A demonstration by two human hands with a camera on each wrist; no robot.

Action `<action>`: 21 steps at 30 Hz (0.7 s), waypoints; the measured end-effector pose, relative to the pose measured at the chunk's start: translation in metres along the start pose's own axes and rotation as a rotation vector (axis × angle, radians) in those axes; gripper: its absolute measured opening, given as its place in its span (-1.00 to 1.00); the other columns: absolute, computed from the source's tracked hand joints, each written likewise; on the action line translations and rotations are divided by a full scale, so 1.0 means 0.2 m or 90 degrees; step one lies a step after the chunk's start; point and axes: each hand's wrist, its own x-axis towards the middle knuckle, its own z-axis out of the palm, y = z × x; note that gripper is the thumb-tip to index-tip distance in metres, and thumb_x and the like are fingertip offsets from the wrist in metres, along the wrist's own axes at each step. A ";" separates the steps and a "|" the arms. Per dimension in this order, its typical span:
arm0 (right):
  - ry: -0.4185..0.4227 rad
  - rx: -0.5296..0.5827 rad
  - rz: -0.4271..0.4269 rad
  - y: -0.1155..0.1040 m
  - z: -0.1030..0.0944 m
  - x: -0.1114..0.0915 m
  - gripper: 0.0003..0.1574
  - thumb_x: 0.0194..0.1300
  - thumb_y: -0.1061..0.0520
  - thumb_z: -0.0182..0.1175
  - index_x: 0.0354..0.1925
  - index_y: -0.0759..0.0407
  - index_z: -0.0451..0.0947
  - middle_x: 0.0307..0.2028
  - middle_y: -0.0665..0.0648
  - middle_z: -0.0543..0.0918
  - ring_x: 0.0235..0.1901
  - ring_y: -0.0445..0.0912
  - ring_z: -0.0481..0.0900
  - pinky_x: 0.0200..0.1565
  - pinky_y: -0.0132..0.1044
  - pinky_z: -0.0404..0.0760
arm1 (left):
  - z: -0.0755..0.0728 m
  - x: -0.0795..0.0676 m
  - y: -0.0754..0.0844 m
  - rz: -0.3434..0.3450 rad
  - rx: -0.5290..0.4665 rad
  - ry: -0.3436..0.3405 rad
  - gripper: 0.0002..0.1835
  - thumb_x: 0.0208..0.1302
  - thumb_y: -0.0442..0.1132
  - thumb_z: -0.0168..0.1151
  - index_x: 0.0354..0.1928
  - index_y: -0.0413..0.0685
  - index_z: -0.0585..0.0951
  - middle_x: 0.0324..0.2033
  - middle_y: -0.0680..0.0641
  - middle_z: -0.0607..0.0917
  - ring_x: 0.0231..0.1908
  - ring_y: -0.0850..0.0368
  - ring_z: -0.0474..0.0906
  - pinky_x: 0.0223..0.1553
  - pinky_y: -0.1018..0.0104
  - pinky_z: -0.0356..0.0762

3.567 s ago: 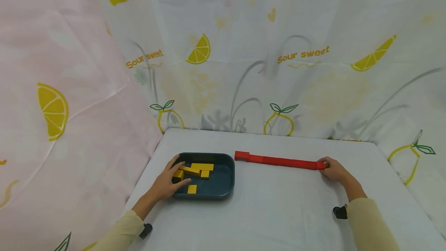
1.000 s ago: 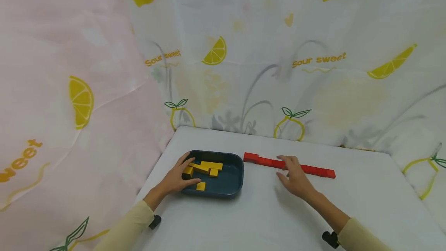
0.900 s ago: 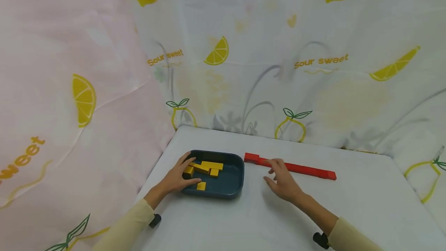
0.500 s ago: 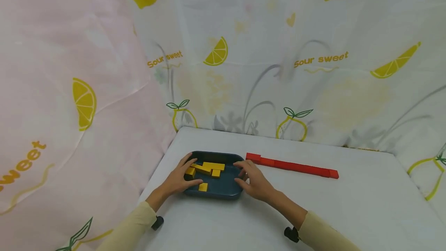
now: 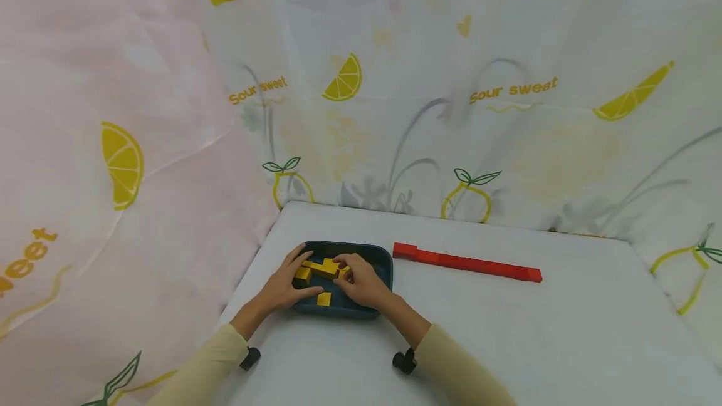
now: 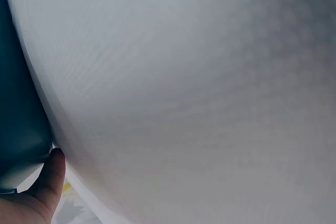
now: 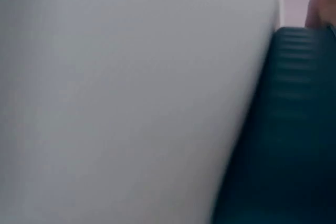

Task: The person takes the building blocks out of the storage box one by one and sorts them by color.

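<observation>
Two bare hands meet at a dark blue tray [image 5: 350, 314] on the white table [image 5: 564, 331] in the head view. The left hand [image 5: 280, 288] lies over the tray's left end, fingers and thumb spread apart, with no block in its grasp. The right hand [image 5: 363, 282] reaches inside the right half, fingers bent at one of the yellow blocks [image 5: 324, 299]; whether it pinches that block, I cannot tell. More of them lie in the tray's left part. Just right of the tray, a row of red blocks [image 5: 474, 264] slants across the table.

From the left wrist, a finger [image 6: 50, 179] shows at the tray's outer corner, the white surface beside it.

From the right wrist, blurred, the tray's outer wall fills the right side, part of a hand at its upper end.
</observation>
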 end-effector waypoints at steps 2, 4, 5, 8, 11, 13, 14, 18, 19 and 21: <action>-0.009 -0.029 0.012 0.00 0.04 0.04 -0.45 0.36 0.18 0.25 0.27 0.22 0.41 0.05 0.22 0.53 -0.19 -0.15 0.59 -0.11 -0.46 0.63 | 0.00 0.01 0.01 0.001 -0.007 -0.002 0.02 0.09 0.30 0.37 0.51 0.03 0.21 0.57 -0.07 -0.01 0.45 -0.26 0.16 0.29 -0.36 0.27; -0.023 -0.082 0.019 0.00 0.08 0.08 -0.46 0.35 0.17 0.27 0.26 0.16 0.44 0.08 0.18 0.51 -0.23 -0.21 0.56 -0.16 -0.48 0.61 | 0.00 0.00 0.01 0.003 -0.007 -0.001 0.02 0.09 0.29 0.37 0.51 0.01 0.21 0.56 -0.09 0.00 0.45 -0.27 0.17 0.28 -0.36 0.28; -0.031 -0.119 0.020 -0.01 0.10 0.09 -0.47 0.35 0.16 0.27 0.25 0.13 0.45 0.10 0.16 0.49 -0.25 -0.23 0.55 -0.19 -0.49 0.60 | 0.00 0.00 0.01 0.004 -0.004 0.002 0.01 0.10 0.28 0.38 0.50 0.00 0.22 0.56 -0.10 0.01 0.44 -0.28 0.18 0.27 -0.35 0.30; -0.048 -0.209 0.033 -0.01 0.14 0.14 -0.53 0.35 0.13 0.26 0.21 0.04 0.50 0.11 0.13 0.49 -0.28 -0.22 0.57 -0.22 -0.46 0.61 | 0.01 -0.01 0.01 0.001 0.001 0.013 -0.01 0.10 0.24 0.40 0.49 -0.02 0.25 0.55 -0.13 0.03 0.42 -0.30 0.22 0.25 -0.36 0.33; -0.043 -0.258 0.065 -0.01 0.17 0.18 -0.61 0.35 0.11 0.26 0.14 0.02 0.56 0.04 0.10 0.56 -0.25 -0.18 0.60 -0.16 -0.39 0.64 | 0.01 -0.01 0.00 0.002 0.008 0.019 -0.03 0.10 0.23 0.40 0.49 0.00 0.26 0.55 -0.12 0.05 0.42 -0.28 0.22 0.26 -0.34 0.33; -0.039 -0.253 0.095 -0.01 0.18 0.19 -0.64 0.36 0.13 0.25 0.11 0.02 0.57 -0.02 0.07 0.61 -0.22 -0.17 0.61 -0.10 -0.33 0.66 | 0.00 -0.01 0.01 0.004 0.011 0.018 -0.03 0.10 0.24 0.39 0.49 0.02 0.25 0.55 -0.11 0.05 0.42 -0.27 0.22 0.27 -0.33 0.33; -0.035 -0.241 0.105 -0.01 0.18 0.19 -0.65 0.36 0.14 0.25 0.11 0.04 0.57 -0.05 0.07 0.64 -0.21 -0.16 0.61 -0.08 -0.30 0.66 | 0.00 -0.01 0.01 0.007 0.015 0.017 -0.03 0.11 0.25 0.38 0.49 0.03 0.25 0.55 -0.12 0.05 0.42 -0.26 0.23 0.26 -0.33 0.33; -0.049 -0.202 0.110 0.01 0.16 0.18 -0.68 0.38 0.13 0.22 0.09 0.08 0.58 -0.10 0.05 0.69 -0.25 -0.18 0.59 -0.10 -0.31 0.66 | 0.00 0.00 0.01 0.015 0.017 0.024 -0.03 0.11 0.27 0.37 0.49 0.04 0.26 0.54 -0.13 0.07 0.39 -0.26 0.28 0.24 -0.31 0.37; -0.052 -0.201 0.106 0.01 0.16 0.18 -0.69 0.38 0.14 0.21 0.08 0.08 0.59 -0.11 0.05 0.68 -0.28 -0.19 0.58 -0.13 -0.32 0.65 | 0.00 0.00 0.01 0.015 0.018 0.025 -0.03 0.11 0.28 0.37 0.49 0.05 0.26 0.54 -0.13 0.07 0.39 -0.25 0.28 0.24 -0.31 0.38; -0.062 -0.216 0.103 0.02 0.16 0.18 -0.73 0.39 0.12 0.20 0.04 0.06 0.63 -0.11 0.04 0.66 -0.31 -0.20 0.56 -0.16 -0.34 0.64 | 0.01 0.00 0.01 0.016 0.017 0.025 -0.04 0.11 0.29 0.36 0.49 0.05 0.26 0.54 -0.13 0.07 0.38 -0.25 0.29 0.24 -0.31 0.38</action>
